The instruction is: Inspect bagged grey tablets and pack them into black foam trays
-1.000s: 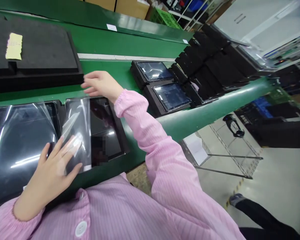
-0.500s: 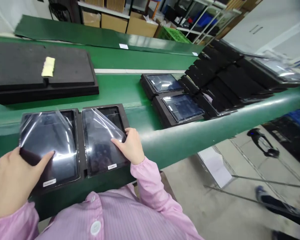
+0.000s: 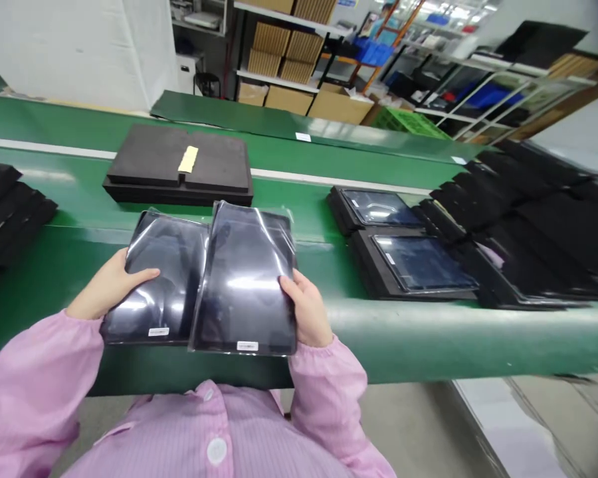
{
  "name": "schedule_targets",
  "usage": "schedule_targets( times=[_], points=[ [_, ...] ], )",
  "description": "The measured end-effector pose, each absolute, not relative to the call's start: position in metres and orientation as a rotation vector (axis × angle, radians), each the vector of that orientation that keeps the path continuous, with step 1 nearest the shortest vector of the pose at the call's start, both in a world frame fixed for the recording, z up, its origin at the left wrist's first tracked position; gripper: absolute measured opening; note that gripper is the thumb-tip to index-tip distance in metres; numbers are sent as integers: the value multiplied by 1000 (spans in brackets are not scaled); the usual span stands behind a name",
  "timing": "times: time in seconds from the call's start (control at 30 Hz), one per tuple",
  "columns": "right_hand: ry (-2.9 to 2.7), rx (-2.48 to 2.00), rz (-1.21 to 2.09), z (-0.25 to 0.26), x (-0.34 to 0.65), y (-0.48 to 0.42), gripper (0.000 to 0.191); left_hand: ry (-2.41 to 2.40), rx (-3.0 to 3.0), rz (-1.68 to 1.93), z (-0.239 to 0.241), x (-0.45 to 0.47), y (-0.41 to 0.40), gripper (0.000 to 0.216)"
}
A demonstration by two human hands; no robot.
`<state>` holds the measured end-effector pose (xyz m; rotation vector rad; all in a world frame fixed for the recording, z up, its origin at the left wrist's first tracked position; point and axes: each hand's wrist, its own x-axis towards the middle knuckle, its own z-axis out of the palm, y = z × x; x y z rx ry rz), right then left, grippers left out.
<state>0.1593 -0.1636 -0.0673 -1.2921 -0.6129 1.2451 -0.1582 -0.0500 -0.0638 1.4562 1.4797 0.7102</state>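
Note:
A dark tablet point(image 3: 167, 265) in clear plastic film is gripped along its left edge by my left hand point(image 3: 113, 284), thumb on the front and fingers behind. My right hand point(image 3: 309, 309) closes on the right edge of a second film-covered tablet point(image 3: 249, 292). This second one looks raised, and its left edge meets or slightly overlaps the first. Each has a small white label near its lower edge. What lies beneath them is hidden.
Behind sits a black foam block point(image 3: 149, 156) with a yellow note point(image 3: 188, 159). To the right, two tablets point(image 3: 418, 262) rest in a foam tray point(image 3: 366, 265) beside stacked black trays point(image 3: 553, 226). More black foam trays point(image 3: 10, 206) stand left on the green conveyor belt point(image 3: 319, 255).
The view has swung left. The right tablet has come up from the foam tray, with my right hand now on its side edge. Film that was folded back at its corner now covers its front.

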Motion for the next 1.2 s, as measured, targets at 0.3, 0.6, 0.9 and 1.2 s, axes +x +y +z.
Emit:
schedule_targets(
  times=[0.3, 0.6, 0.9, 1.2],
  points=[
    [-937, -1280, 1250, -87, 71, -126, 38, 1350, 851, 814, -45, -146, -56, 45],
    [-1396, -1711, 542, -33, 97, -95, 41, 1211, 1161, 1299, -26, -112, -66, 61],
    [-1389, -1080, 506, -22, 124, -96, 58, 859, 1455, 1401, -62, -94, -50, 46],
    [-1152, -909, 365, -27, 67, -121, 51, 944, 1185, 2007, -34, -55, -67, 44]
  ],
)
